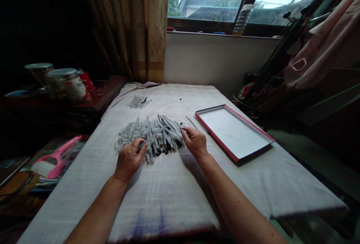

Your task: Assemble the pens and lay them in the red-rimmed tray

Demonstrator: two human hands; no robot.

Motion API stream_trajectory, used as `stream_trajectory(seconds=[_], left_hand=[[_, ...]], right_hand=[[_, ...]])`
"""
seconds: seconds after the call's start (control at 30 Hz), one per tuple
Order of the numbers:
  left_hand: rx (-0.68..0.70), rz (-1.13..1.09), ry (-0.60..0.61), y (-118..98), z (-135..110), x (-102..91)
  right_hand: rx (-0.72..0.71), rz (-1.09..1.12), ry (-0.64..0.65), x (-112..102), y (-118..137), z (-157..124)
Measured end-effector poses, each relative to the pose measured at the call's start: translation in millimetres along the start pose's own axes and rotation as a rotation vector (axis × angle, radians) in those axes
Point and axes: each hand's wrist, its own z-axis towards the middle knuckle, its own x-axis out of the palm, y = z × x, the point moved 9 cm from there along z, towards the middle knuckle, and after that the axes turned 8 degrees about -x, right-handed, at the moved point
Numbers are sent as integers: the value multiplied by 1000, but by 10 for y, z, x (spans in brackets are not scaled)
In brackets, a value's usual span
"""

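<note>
A loose pile of clear-barrelled pens point(157, 133), many with black ends, lies in the middle of the cloth-covered table. At the pile's near left, my left hand point(131, 158) is closed on a pen point(153, 136) that points up and to the right across the others. My right hand point(195, 141) is at the pile's right edge, thumb and forefinger pinched together. A small black piece shows at those fingertips, too small to make out clearly. Farther back on the left lies a smaller group of pens point(138, 102).
A shallow red-edged box lid point(237, 158) with a white inside lies to the right, a thin stick point(192, 123) beside it. A tiny red piece point(180, 99) sits farther back. Lidded jars point(69, 84) stand on a side table at left; pink scissors point(57, 161) lie below.
</note>
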Motion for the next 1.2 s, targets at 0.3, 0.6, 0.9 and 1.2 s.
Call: stream_trajectory(seconds=[0.3,0.6,0.9,1.2], left_hand=[[190,-101,33,-272,-96,78],[-13,-410,620,-286,-74,299],[-241,-272,347,289,559,97],[-80,23,149,46,790,382]], right_hand=[[272,719,290,422,249,-74],[297,971,314,342,294,-128],[180,646,-106,-99,-286,260],[-111,18,66,230,143,73]])
